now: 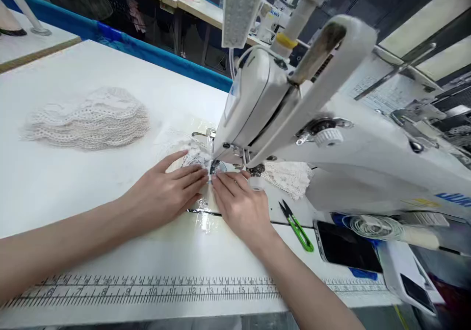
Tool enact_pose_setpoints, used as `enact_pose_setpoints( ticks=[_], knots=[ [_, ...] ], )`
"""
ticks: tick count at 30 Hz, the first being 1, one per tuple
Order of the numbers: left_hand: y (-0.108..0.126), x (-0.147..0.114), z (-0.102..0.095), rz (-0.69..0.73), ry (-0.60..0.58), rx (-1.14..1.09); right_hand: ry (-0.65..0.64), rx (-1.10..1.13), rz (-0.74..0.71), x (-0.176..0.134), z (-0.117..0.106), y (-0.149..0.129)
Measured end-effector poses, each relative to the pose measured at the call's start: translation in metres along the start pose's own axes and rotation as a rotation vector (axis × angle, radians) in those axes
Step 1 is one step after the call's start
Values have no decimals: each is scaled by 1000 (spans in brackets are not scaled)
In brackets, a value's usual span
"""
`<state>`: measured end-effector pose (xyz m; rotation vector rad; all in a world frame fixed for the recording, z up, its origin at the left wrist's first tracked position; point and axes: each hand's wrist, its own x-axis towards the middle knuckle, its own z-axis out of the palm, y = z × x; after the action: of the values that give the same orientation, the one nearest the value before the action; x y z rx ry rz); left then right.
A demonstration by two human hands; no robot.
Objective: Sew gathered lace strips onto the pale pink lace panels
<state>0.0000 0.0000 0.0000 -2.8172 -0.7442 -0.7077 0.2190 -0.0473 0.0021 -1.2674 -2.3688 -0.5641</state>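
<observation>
Both my hands lie by the needle of a white sewing machine [243, 99]. My left hand [167, 188] rests with its fingers stretched out on a piece of white lace fabric [193, 157], left of the presser foot [212, 167]. Just right of the foot, my right hand [241, 200] lies flat, fingertips close to the left ones; what is under them is mostly hidden. Another white lace piece [289, 177] lies beneath the machine arm. To the left on the table is a stack of scalloped lace pieces [93, 119].
Green thread snips [297, 226] lie right of my right hand, near a dark phone [348, 246]. A ruler strip [158, 291] runs along the table's front edge. A thread cone [415, 236] lies on its side at the right. Blue cloth [147, 53] borders the table's far side.
</observation>
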Motion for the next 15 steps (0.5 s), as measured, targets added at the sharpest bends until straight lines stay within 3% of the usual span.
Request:
enact_pose_setpoints(
  ticks=[10, 15],
  knots=[
    [-13, 1, 5, 13, -5, 56, -40, -11, 32, 1, -1, 0],
    [-15, 0, 10, -49, -24, 7, -24, 2, 21, 2, -6, 1]
  ],
)
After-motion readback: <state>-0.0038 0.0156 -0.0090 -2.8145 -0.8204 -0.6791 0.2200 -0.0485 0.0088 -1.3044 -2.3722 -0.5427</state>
